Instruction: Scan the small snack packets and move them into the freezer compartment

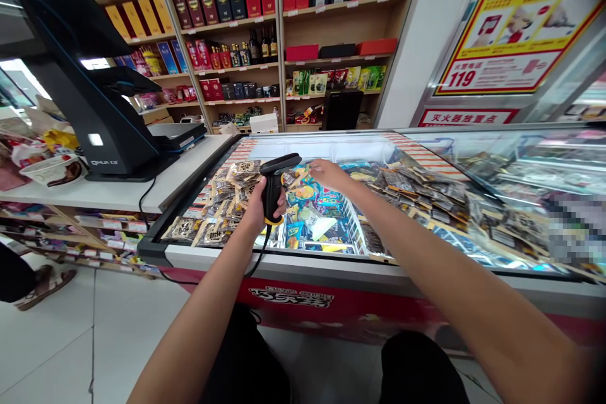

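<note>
My left hand [263, 205] is wrapped round the grip of a black handheld barcode scanner [271, 192] with a yellow lower edge. Its cable loops down over the freezer's front rim. Just right of the scanner head, my right hand [326, 174] reaches over the packets with curled fingers; anything between them is too small to make out. Below both hands, a white wire basket [353, 227] inside the chest freezer holds blue and yellow packets [305, 194]. Brown-and-black packets [215, 230] lie to the left, and a heap of similar packets [426, 192] lies to the right.
The freezer's grey front rim [293, 260] runs between me and the packets. At left, a counter [137, 196] carries a black checkout machine [113, 132] and a white bowl [52, 170]. Shelves of boxes and bottles [262, 44] stand behind. A person's foot [47, 284] shows at far left.
</note>
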Action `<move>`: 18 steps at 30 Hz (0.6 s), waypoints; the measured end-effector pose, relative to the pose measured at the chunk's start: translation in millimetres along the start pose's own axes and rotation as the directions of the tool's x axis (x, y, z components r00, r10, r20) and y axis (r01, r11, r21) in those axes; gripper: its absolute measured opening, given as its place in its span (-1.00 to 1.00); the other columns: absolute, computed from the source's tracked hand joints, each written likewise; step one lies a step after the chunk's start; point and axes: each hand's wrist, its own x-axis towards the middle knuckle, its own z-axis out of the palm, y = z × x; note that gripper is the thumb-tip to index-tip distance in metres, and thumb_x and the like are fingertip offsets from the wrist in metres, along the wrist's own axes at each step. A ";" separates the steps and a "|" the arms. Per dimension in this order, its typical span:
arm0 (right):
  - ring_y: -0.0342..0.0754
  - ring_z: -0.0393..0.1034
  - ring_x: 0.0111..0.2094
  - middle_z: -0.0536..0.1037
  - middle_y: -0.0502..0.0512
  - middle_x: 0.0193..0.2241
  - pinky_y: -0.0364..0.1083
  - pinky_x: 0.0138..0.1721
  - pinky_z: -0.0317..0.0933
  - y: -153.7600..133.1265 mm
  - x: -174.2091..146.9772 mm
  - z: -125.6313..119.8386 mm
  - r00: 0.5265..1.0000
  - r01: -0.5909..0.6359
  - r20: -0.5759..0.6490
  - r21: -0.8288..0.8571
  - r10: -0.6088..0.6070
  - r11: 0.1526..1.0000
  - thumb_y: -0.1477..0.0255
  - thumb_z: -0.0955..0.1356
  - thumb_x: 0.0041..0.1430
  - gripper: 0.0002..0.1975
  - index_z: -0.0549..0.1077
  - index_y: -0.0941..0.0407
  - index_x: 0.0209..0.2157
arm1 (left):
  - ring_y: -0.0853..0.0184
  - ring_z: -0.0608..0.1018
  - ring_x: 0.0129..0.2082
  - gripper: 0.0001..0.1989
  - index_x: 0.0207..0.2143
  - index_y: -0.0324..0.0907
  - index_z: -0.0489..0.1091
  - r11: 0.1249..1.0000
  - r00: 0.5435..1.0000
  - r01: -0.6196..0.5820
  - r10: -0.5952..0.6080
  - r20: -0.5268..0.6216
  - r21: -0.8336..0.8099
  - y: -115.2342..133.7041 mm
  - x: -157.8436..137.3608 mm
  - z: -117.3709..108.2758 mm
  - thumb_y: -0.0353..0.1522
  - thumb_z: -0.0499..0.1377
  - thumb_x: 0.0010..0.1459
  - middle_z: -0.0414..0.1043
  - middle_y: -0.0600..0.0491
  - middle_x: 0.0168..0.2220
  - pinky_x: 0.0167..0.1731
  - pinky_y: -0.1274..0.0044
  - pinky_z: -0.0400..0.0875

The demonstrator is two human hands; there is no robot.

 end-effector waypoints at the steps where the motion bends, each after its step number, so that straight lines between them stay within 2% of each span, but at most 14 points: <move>1: 0.24 0.59 -0.06 0.71 0.33 -0.17 0.01 -0.06 0.36 5.6 -11.5 -15.0 1.000 -0.016 0.021 -0.045 0.017 0.999 0.38 0.39 0.30 -0.82 0.63 0.16 -0.24 | 0.50 0.25 -0.80 -0.47 -0.19 -0.19 0.40 1.000 1.000 0.007 -0.007 0.014 0.006 0.1 -0.7 0.7 0.12 0.19 0.27 0.30 0.18 -0.60 -0.70 0.59 0.11; 2: 0.26 0.59 -0.09 0.70 0.35 -0.19 0.02 -0.08 0.35 11.1 -24.8 -30.0 0.998 -0.034 0.041 -0.116 0.039 0.993 0.34 0.40 0.31 -0.80 0.63 0.17 -0.26 | 0.50 0.25 -0.79 -0.47 -0.18 -0.20 0.40 1.000 0.999 0.015 -0.016 0.029 0.014 0.4 -1.5 1.6 0.11 0.20 0.25 0.31 0.18 -0.60 -0.70 0.60 0.11; 4: 0.28 0.59 -0.09 0.69 0.37 -0.14 0.04 -0.09 0.35 20.5 -56.7 -57.2 0.988 -0.063 0.100 -0.430 0.117 0.901 0.21 0.37 0.37 -0.70 0.62 0.15 -0.20 | 0.49 0.26 -0.78 -0.47 -0.18 -0.20 0.41 0.999 0.998 0.034 -0.036 0.050 0.027 1.4 -3.0 3.6 0.11 0.22 0.24 0.32 0.17 -0.59 -0.71 0.60 0.10; 5: 0.31 0.59 -0.09 0.69 0.40 -0.12 0.06 -0.11 0.35 24.2 -74.5 -68.4 0.982 -0.079 0.109 -0.519 0.157 0.851 0.13 0.34 0.39 -0.62 0.62 0.15 -0.17 | 0.49 0.26 -0.78 -0.47 -0.18 -0.20 0.41 0.999 0.998 0.045 -0.047 0.052 0.030 2.1 -3.6 4.8 0.11 0.21 0.25 0.33 0.16 -0.58 -0.71 0.61 0.10; 7: 0.33 0.59 -0.10 0.68 0.43 -0.11 0.09 -0.13 0.36 29.0 -111.0 -83.9 0.960 -0.145 0.112 -0.592 0.259 0.793 -0.01 0.29 0.41 -0.50 0.61 0.14 -0.13 | 0.49 0.25 -0.79 -0.49 -0.20 -0.20 0.40 0.997 0.997 0.070 -0.071 0.039 0.025 3.8 -4.0 7.0 0.10 0.19 0.28 0.33 0.16 -0.59 -0.72 0.61 0.09; 11: 0.36 0.59 -0.10 0.67 0.39 -0.13 0.12 -0.12 0.36 32.7 -170.8 -89.1 0.934 -0.239 0.074 -0.594 0.348 0.768 -0.24 0.26 0.32 -0.30 0.56 0.12 -0.05 | 0.48 0.26 -0.80 -0.49 -0.25 -0.19 0.40 0.994 0.995 0.095 -0.096 0.008 0.043 7.3 -3.5 10.8 0.10 0.12 0.33 0.32 0.15 -0.61 -0.74 0.60 0.12; 13: 0.40 0.58 -0.06 0.66 0.40 -0.09 0.14 -0.09 0.38 34.3 -187.6 -83.1 0.934 -0.272 0.039 -0.567 0.355 0.777 -0.28 0.33 0.23 -0.22 0.51 0.13 0.07 | 0.48 0.25 -0.81 -0.47 -0.25 -0.19 0.41 0.993 0.994 0.107 -0.106 -0.021 0.046 8.9 -3.8 12.4 0.11 0.10 0.35 0.30 0.16 -0.62 -0.74 0.59 0.14; 15: 0.43 0.56 -0.01 0.64 0.41 -0.02 0.17 -0.05 0.40 37.3 -194.9 -74.8 0.937 -0.291 0.025 -0.494 0.348 0.819 -0.21 0.45 0.15 -0.14 0.42 0.15 0.22 | 0.49 0.23 -0.82 -0.46 -0.24 -0.18 0.42 0.992 0.991 0.117 -0.114 -0.067 0.052 10.5 -4.4 13.8 0.12 0.07 0.37 0.29 0.18 -0.62 -0.74 0.58 0.17; 18: 0.44 0.52 0.11 0.59 0.42 0.10 0.21 0.05 0.42 45.1 -193.0 -61.7 0.946 -0.289 0.060 -0.283 0.317 0.915 0.05 0.61 0.04 -0.02 0.30 0.16 0.37 | 0.49 0.24 -0.82 -0.44 -0.23 -0.18 0.44 0.986 0.985 0.140 -0.130 -0.112 0.087 12.6 -5.1 14.9 0.13 0.03 0.39 0.28 0.19 -0.63 -0.72 0.56 0.23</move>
